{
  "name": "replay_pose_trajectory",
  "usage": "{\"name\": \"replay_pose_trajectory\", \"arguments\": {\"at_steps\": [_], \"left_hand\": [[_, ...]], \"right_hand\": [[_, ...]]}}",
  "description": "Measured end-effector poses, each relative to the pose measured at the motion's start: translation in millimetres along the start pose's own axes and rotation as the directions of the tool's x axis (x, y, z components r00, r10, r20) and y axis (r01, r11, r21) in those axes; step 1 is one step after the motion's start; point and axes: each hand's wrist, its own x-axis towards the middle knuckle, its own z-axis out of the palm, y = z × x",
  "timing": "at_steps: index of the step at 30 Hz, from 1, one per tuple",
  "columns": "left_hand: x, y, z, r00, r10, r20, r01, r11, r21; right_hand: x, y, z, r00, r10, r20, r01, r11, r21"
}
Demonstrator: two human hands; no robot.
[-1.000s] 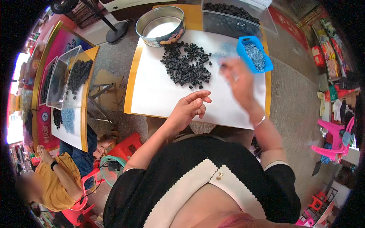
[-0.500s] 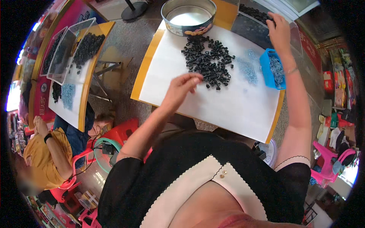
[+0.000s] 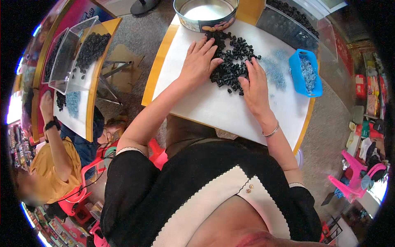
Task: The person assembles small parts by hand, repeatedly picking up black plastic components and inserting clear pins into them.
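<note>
A pile of small black plastic pieces (image 3: 235,61) lies on the white sheet (image 3: 197,99) covering the table. My left hand (image 3: 199,61) rests at the pile's left side, fingers spread and tips touching the pieces. On the opposite side, my right hand (image 3: 256,86) is at the pile's edge, fingers stretched out and thumb apart, gripping nothing that I can see. Just right of the pile is a scatter of small light-blue pieces (image 3: 276,68). Beyond it stands a blue basket (image 3: 294,74) holding more of the light-blue pieces.
A round metal tin (image 3: 205,25) stands at the table's far edge. Behind the basket is a clear bin (image 3: 288,31) with black pieces. To the left, a person in a yellow shirt (image 3: 61,158) sits by another table (image 3: 108,45) carrying similar pieces. A pink stool (image 3: 349,177) is at right.
My right hand has come back from the clear bin to the black pile's right edge. My left hand has moved up and forward along the pile, its fingers now spread.
</note>
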Motion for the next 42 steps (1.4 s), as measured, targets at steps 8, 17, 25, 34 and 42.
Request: {"name": "replay_pose_trajectory", "arguments": {"at_steps": [8,17,25,34,42], "left_hand": [[-8,-5,-21,0.981,-0.140,-0.135,0.104,0.965,-0.241],[40,-19,4,0.981,-0.097,-0.168,0.080,0.991,-0.106],[47,-10,1,0.999,0.012,-0.047,-0.012,1.000,-0.004],[28,31,-26,0.869,-0.408,0.282,0.452,0.420,-0.787],[-18,83,-29,0.776,-0.279,0.565,0.413,-0.453,-0.790]], "right_hand": [[-4,-2,1,0.998,-0.068,0.006,0.068,0.998,-0.012],[-5,-2,-1,0.997,-0.041,-0.063,0.043,0.998,0.042],[-6,4,-2,0.982,-0.046,-0.182,0.059,0.996,0.066],[-9,13,-7,0.960,-0.037,-0.276,0.075,0.989,0.128],[-10,-21,-28,0.978,0.173,-0.113,-0.049,0.726,0.686]]}}
